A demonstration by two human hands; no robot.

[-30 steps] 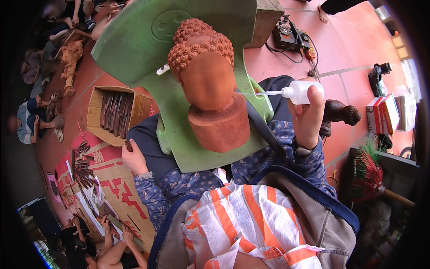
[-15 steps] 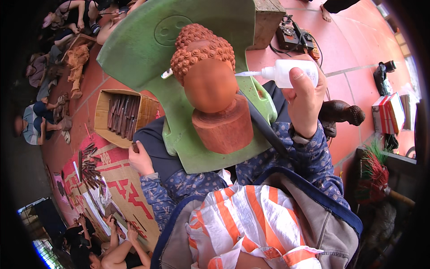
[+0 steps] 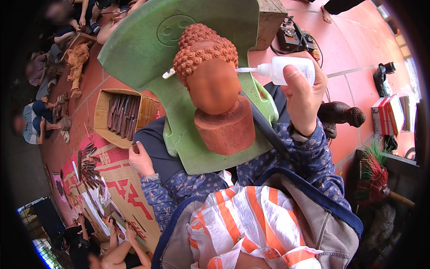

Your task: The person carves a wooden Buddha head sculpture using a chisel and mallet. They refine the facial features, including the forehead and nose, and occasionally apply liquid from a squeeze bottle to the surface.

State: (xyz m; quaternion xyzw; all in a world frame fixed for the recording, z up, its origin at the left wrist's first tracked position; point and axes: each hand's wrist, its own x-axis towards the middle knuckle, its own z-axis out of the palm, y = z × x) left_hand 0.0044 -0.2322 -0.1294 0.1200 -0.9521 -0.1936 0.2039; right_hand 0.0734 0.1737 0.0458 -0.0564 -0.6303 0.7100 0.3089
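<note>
A reddish-brown carved wooden head [image 3: 214,87] with curled hair stands on its block-shaped wooden base, on a green plastic chair [image 3: 134,49] in front of me. My right hand [image 3: 303,96] grips a white squeeze bottle [image 3: 291,70] held sideways. Its thin nozzle points left, the tip at the right side of the carved head near the hairline; whether they touch is hard to tell. Low on the left, beside my thigh, my left hand [image 3: 141,160] is closed around a short brown piece [image 3: 135,147], mostly hidden. A small white item [image 3: 168,73] lies left of the carved head.
A cardboard box [image 3: 102,112] of wooden-handled tools sits on the left, with more tools [image 3: 89,166] on a patterned mat [image 3: 117,166]. A dark carved figure [image 3: 342,114] lies to the right. Behind are a wooden block [image 3: 271,22] and a black electrical box [image 3: 290,39]. Several people work at left.
The carved head and chair appear shifted slightly right in view. The nozzle tip sits a little higher along the hairline. My left hand has stayed in place.
</note>
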